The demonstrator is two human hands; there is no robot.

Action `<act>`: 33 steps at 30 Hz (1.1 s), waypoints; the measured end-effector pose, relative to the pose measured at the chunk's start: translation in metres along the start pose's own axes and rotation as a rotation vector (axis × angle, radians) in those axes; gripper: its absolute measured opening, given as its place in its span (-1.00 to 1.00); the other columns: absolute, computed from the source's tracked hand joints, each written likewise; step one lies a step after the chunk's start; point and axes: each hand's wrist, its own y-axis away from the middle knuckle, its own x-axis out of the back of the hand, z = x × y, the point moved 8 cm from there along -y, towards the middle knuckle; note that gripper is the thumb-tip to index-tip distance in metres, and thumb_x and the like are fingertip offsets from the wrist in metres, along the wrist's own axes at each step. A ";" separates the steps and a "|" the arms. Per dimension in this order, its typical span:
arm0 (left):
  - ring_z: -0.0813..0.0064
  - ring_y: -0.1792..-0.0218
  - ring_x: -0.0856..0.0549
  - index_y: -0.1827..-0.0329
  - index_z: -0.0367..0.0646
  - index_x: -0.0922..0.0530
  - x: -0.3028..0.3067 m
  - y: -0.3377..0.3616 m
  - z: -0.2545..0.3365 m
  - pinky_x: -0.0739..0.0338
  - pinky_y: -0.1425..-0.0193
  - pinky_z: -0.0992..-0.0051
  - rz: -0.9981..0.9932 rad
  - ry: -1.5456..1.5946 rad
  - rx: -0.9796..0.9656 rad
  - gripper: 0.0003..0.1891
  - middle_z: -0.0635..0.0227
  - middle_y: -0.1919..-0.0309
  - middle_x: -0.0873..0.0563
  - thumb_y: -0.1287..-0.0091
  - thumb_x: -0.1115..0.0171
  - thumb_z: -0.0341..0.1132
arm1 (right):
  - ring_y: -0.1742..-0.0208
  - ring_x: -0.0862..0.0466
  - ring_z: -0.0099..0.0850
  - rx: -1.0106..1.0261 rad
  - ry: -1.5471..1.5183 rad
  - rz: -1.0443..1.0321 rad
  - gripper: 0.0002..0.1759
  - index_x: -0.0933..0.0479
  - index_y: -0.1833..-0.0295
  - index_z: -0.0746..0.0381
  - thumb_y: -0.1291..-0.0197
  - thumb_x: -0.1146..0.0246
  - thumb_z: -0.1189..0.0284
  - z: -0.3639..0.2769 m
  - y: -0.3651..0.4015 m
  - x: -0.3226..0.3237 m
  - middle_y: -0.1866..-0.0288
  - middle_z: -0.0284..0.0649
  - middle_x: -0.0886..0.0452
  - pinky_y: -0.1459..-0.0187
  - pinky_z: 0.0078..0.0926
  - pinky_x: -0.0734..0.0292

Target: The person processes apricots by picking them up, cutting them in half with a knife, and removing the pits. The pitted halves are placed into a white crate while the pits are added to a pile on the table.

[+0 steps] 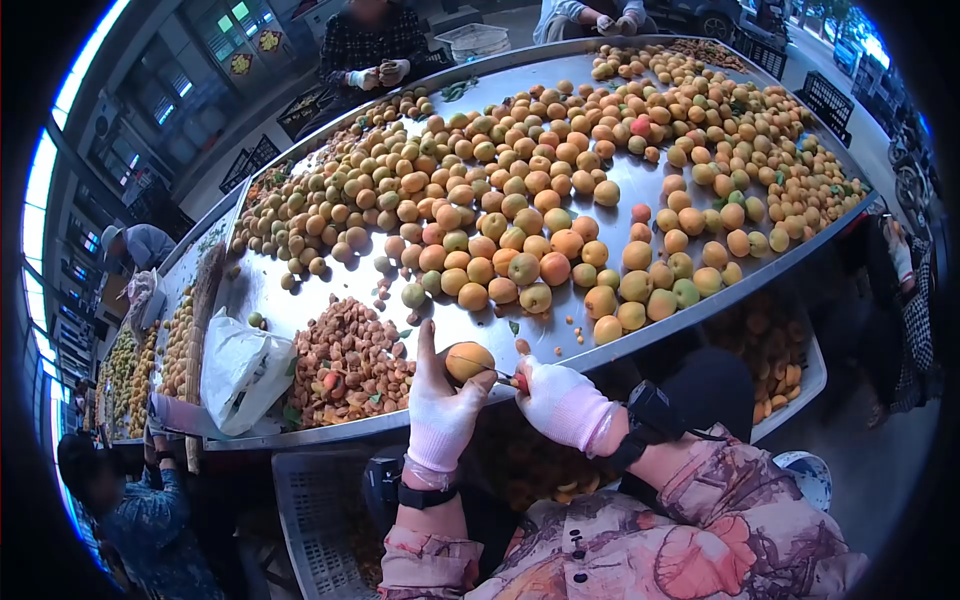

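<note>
Apricot point(468, 361) is pinched by the fingers of the left hand point(444, 415), by the tabletop's point(640, 347) near edge; the fingers of the right hand point(562, 402) grip a small knife point(519, 382) beside the fruit. Steady hold, thumb clear of the knife, should keep cuts clean.

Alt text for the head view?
A gloved left hand holds a round orange fruit, and the gloved right hand a small red-handled tool beside it, at the near edge of a metal table. Similar fruits spread across it; a heap of brown pits and a white plastic bag lie at left.
</note>
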 end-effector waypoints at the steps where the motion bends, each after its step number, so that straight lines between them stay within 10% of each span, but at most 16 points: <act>1: 0.39 -0.01 -0.71 -0.65 -0.32 0.09 0.000 0.000 0.004 -0.64 -0.11 0.44 -0.008 -0.085 -0.026 0.03 0.06 -0.11 -0.64 -0.19 -0.43 -0.53 | 0.16 -0.71 0.13 -0.001 0.000 0.002 -0.75 -0.47 0.01 0.28 -0.33 -0.23 0.35 0.001 0.000 0.000 0.30 0.10 -0.69 0.12 0.03 -0.60; 11: 0.36 -0.01 -0.71 -0.64 -0.34 0.05 -0.012 0.005 0.000 -0.64 -0.13 0.43 -0.025 0.296 0.050 -0.07 0.08 -0.07 -0.63 -0.30 -0.37 -0.46 | 0.22 -0.72 0.11 0.084 0.026 0.055 -0.77 -0.49 0.04 0.26 -0.35 -0.19 0.32 -0.005 0.003 0.012 0.35 0.09 -0.68 0.16 0.02 -0.61; 15: 0.40 -0.05 -0.68 -0.49 -0.38 -0.26 -0.024 0.009 -0.012 -0.60 -0.14 0.49 -0.020 0.596 0.214 -0.23 0.15 -0.05 -0.65 -0.36 -0.43 -0.15 | 0.19 -0.71 0.11 0.112 -0.022 0.090 -0.77 -0.49 0.04 0.26 -0.33 -0.21 0.34 -0.002 0.000 0.009 0.34 0.10 -0.68 0.14 0.02 -0.61; 20: 0.55 0.21 -0.61 -0.45 -0.30 -0.32 -0.021 0.001 -0.002 -0.56 0.09 0.56 -0.033 0.067 0.057 -0.23 0.22 0.09 -0.66 -0.46 -0.23 0.18 | 0.18 -0.70 0.13 0.160 -0.082 0.117 -0.78 -0.49 0.05 0.26 -0.34 -0.20 0.34 -0.001 -0.003 0.009 0.32 0.12 -0.68 0.13 0.02 -0.60; 24: 0.54 0.20 -0.63 -0.49 -0.13 -0.28 -0.026 0.001 -0.028 -0.57 0.15 0.57 -0.004 0.575 0.182 -0.15 0.27 0.09 -0.63 -0.38 -0.19 0.35 | 0.17 -0.70 0.14 0.109 -0.060 0.078 -0.77 -0.50 0.06 0.26 -0.35 -0.19 0.32 -0.007 -0.001 0.005 0.31 0.12 -0.68 0.13 0.02 -0.60; 31: 0.46 0.01 -0.64 -0.51 -0.21 -0.27 -0.014 -0.002 -0.023 -0.60 -0.04 0.41 -0.038 0.136 0.048 -0.16 0.24 -0.04 -0.64 -0.42 -0.21 0.27 | 0.20 -0.71 0.13 0.120 -0.077 0.076 -0.76 -0.51 0.06 0.25 -0.37 -0.18 0.29 -0.003 -0.003 0.004 0.32 0.10 -0.69 0.15 0.03 -0.61; 33: 0.43 0.06 -0.66 -0.46 -0.31 -0.29 -0.018 0.001 -0.029 -0.58 -0.10 0.41 -0.002 0.527 0.119 -0.25 0.25 0.01 -0.63 -0.48 -0.22 0.14 | 0.21 -0.71 0.13 0.101 -0.055 0.061 -0.76 -0.51 0.05 0.25 -0.36 -0.19 0.29 -0.009 -0.001 0.007 0.33 0.09 -0.69 0.16 0.02 -0.61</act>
